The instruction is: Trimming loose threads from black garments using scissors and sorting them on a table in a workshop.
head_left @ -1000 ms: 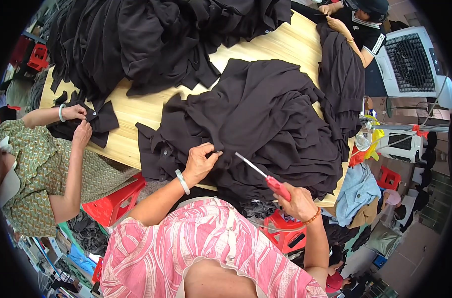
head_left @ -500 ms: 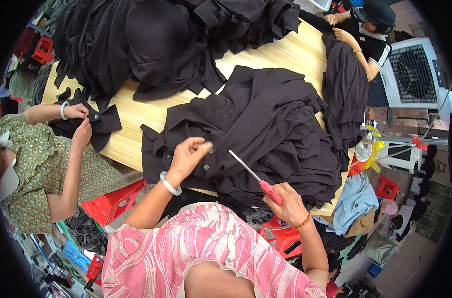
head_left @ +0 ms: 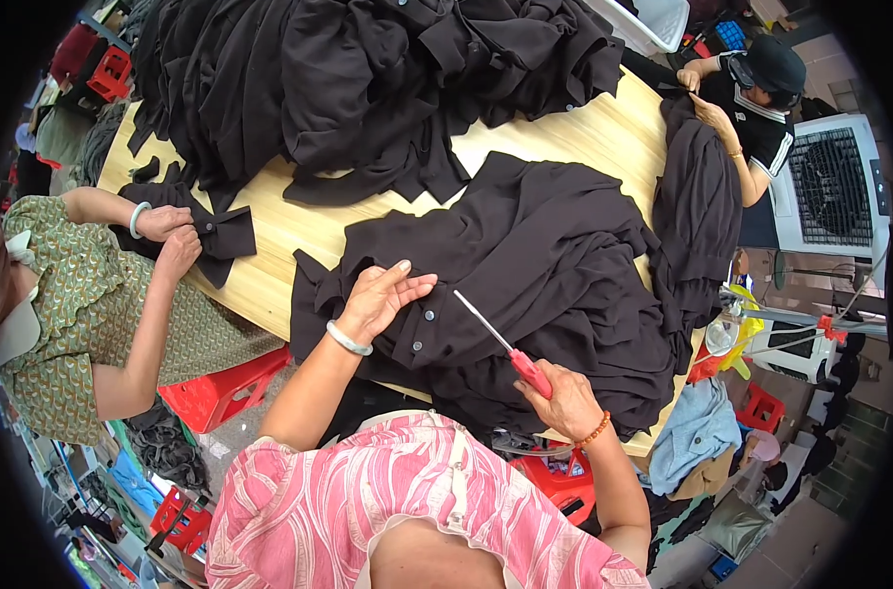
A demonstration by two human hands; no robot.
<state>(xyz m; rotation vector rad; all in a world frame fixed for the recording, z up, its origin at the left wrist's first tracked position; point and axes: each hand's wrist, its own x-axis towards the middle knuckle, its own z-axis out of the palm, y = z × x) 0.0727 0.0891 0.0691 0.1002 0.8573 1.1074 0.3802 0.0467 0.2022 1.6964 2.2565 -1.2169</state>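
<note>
A black button-front garment (head_left: 554, 226) lies heaped in folds on the table before me. My left hand (head_left: 378, 299), with a pale bangle at the wrist, is over its front edge, thumb and fingers apart and nothing visible in them. Two small buttons (head_left: 430, 315) show on the cloth just below those fingers. In my right hand (head_left: 567, 401), wrapped round its handle, is a red-handled tool with a thin metal shaft (head_left: 530, 371). The shaft slants up and left over the garment, its tip a short way right of the buttons. I cannot tell whether the tip touches cloth.
A large pile of black garments (head_left: 358, 88) covers the far side of the wooden table (head_left: 270, 236). On the left a person (head_left: 122, 294) handles a black garment; another person (head_left: 760, 108) holds black cloth at far right. Red stools (head_left: 220, 393) stand by the table.
My left hand has turned and its fingers have opened out, shifting slightly right. The right hand keeps its grip on the red-handled tool. The whole view has moved slightly.
</note>
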